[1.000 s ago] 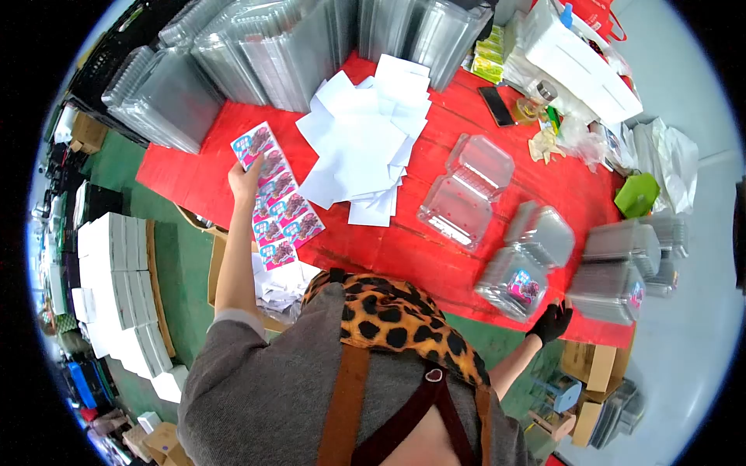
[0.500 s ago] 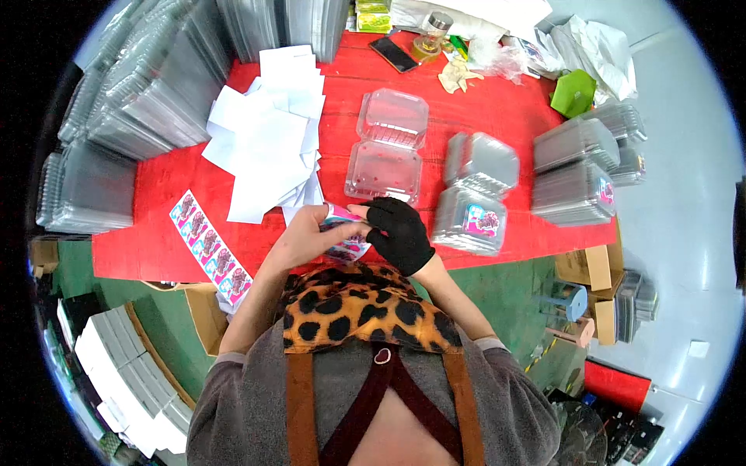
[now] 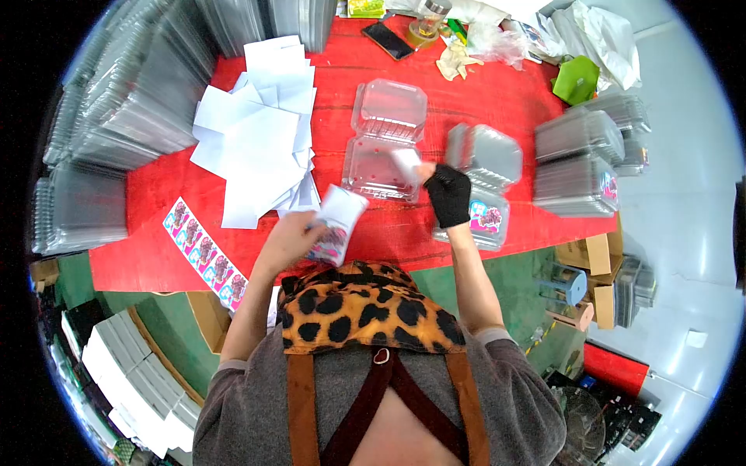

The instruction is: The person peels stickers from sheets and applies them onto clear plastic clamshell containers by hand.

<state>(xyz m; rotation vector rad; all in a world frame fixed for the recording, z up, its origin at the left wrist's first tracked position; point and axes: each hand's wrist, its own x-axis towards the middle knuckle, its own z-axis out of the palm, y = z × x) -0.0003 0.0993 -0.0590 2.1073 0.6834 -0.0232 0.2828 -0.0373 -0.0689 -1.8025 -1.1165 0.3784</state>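
Note:
My left hand (image 3: 294,239) grips a sticker strip (image 3: 329,239), its upper part showing the white backing. My right hand (image 3: 449,194), in a black fingerless glove, pinches a small white piece (image 3: 406,165), blurred by motion, over the lower half of an open clear container (image 3: 381,167). Right of it, open nested containers (image 3: 483,161) carry a pink and blue sticker (image 3: 486,217) on the top one. Another sticker strip (image 3: 203,252) lies slanted at the table's front left. White paper sheets (image 3: 260,144) are heaped left of the open container.
Tall stacks of clear containers (image 3: 144,101) line the left and back. More stacks (image 3: 576,186) stand at the right edge. A phone (image 3: 388,40), a glass jar (image 3: 428,23), a crumpled glove (image 3: 456,60) and a green object (image 3: 576,80) lie at the back.
Since half a second ago, my hands have moved apart. My right hand has gone right and up with the white piece, while my left hand keeps the strip, which now shows its white backing.

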